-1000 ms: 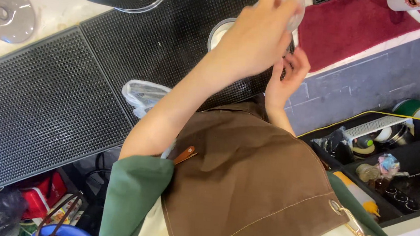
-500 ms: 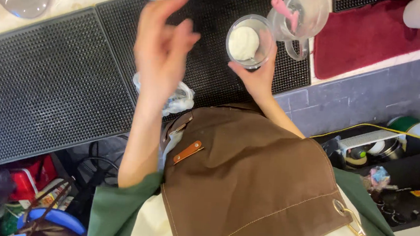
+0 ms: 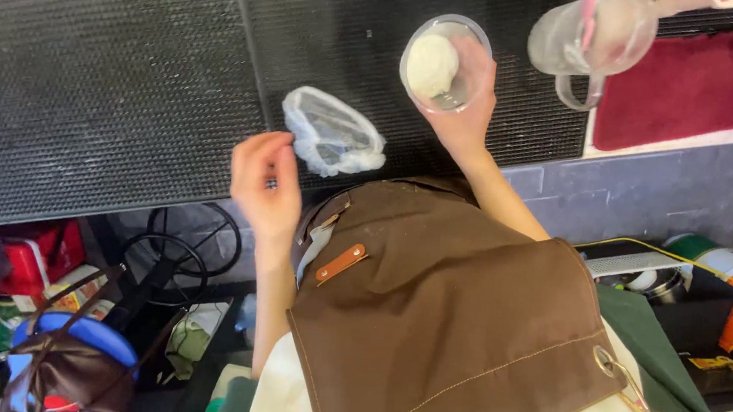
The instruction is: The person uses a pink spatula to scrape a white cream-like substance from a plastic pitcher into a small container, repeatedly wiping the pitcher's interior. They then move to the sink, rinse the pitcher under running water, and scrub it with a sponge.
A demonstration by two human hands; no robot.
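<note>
The right hand grips a clear cup holding a white scoop. The left hand hovers empty, fingers loosely curled, just beside a crumpled plastic wrap.

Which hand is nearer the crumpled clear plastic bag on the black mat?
Left. The left hand hangs just beside the crumpled plastic bag, apart from it. The right hand holds the clear cup farther off.

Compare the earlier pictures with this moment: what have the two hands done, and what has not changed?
The left hand dropped from above the black mat to its near edge, holding nothing visible. The right hand keeps gripping the clear cup with its white ball. The crumpled plastic bag stayed put.
</note>
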